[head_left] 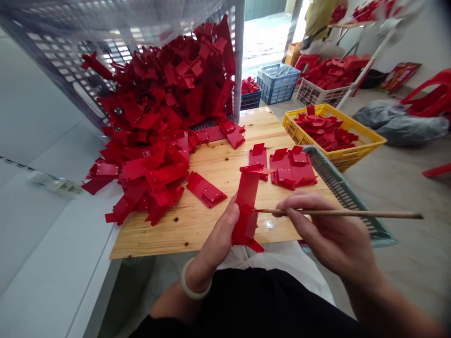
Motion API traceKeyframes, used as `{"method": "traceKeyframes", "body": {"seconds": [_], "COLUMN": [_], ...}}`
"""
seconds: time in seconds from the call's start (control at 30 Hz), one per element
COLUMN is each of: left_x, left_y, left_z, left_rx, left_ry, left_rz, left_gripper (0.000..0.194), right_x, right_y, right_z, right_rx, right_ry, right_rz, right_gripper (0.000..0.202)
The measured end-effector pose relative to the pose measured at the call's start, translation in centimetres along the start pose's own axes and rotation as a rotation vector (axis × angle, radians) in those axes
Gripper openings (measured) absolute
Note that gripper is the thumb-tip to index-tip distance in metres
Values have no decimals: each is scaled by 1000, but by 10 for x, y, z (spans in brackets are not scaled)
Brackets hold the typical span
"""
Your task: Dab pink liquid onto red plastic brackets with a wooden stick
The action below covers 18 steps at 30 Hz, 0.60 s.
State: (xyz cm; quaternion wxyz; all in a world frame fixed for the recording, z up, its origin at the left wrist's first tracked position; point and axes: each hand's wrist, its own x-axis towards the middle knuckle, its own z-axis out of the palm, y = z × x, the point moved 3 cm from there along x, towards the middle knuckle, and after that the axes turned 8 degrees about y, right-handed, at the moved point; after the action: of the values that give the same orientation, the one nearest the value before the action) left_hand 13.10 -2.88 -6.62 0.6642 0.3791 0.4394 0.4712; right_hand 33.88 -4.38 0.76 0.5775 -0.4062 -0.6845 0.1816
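My left hand (221, 234) grips a red plastic part (246, 192), a flat panel with flaps at both ends, and holds it upright above the table's front edge. Between the thumb and fingers of my right hand (327, 230) is a thin paintbrush (352, 214) with a wooden handle. Its tip touches the right side of the red part, around mid-height. One loose red part (206, 189) lies on the wooden table (155, 239) left of my hands. Beyond them, several more red parts (292, 166) lie side by side.
A tipped crate (237, 61) spills a heap of red parts (158, 117) onto the table's left side. A green crate (352, 197) adjoins the right edge. Past it stands a yellow basket (366, 136) of red parts. A person (319, 23) is in the background.
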Motion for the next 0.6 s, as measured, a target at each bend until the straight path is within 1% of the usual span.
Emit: {"method": "traceKeyframes", "body": {"seconds": [0.17, 0.27, 0.37, 0.47, 0.6], "left_x": [0, 1, 2, 3, 3], "left_y": [5, 6, 5, 3, 2], "left_z": [3, 6, 5, 3, 3], "left_rx": [23, 9, -23, -41, -54], "left_ry": [-6, -23, -28, -26, -21], "left_rz": [25, 27, 2, -11, -19], "left_gripper": [62, 60, 58, 59, 63], "right_x": [2, 2, 4, 5, 4], "right_y": [-1, -1, 1, 4, 10], "right_z": [6, 8, 8, 7, 7], "right_rx": [-53, -83, -90, -44, 5], "right_ry": [-52, -61, -35, 4, -7], "right_rz": [-31, -42, -23, -3, 35], "right_gripper": [19, 17, 16, 15, 13]}}
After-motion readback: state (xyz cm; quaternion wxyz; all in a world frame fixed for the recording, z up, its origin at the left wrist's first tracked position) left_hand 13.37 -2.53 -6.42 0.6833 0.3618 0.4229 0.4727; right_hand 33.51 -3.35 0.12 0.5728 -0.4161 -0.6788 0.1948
